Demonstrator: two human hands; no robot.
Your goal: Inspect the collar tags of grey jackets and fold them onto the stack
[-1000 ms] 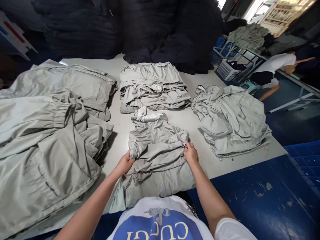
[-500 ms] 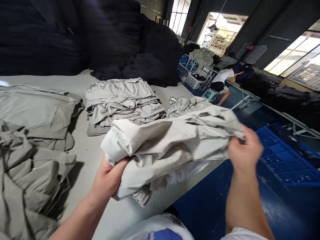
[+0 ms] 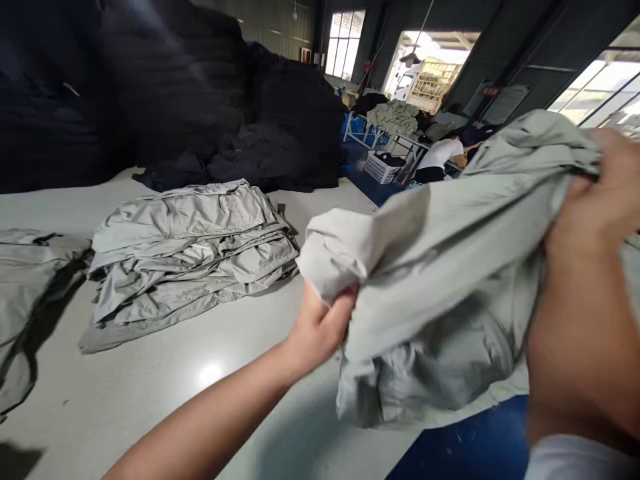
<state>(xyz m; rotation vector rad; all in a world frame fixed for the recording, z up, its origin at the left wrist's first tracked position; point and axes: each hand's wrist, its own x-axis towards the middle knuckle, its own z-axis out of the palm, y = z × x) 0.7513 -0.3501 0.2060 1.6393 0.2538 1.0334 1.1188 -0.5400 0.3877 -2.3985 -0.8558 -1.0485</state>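
Observation:
A light grey garment (image 3: 450,267) is stretched between my two hands above the table edge, its lower folds hanging down. My left hand (image 3: 325,320) is closed round its near left end, thumb on top. At the far right, my right hand (image 3: 607,187) grips the other end, raised higher and a little blurred. Whether the garment is trousers or a jacket I cannot tell. Left of my hands, a stack of folded grey garments (image 3: 195,247) lies on the pale table (image 3: 200,373). More grey garments (image 3: 35,287) lie at the left edge.
Dark piled cloth (image 3: 200,100) rises along the back of the table. Beyond the blue floor (image 3: 465,433), a person in a white top (image 3: 440,157) bends over another table. A white crate (image 3: 383,168) stands near that person, and a grey cloth heap (image 3: 395,117) lies farther back.
My right hand has risen and moved right, lifting that end of the garment. My left hand has also shifted right in view, still gripping. The view has turned, and the stack appears farther left.

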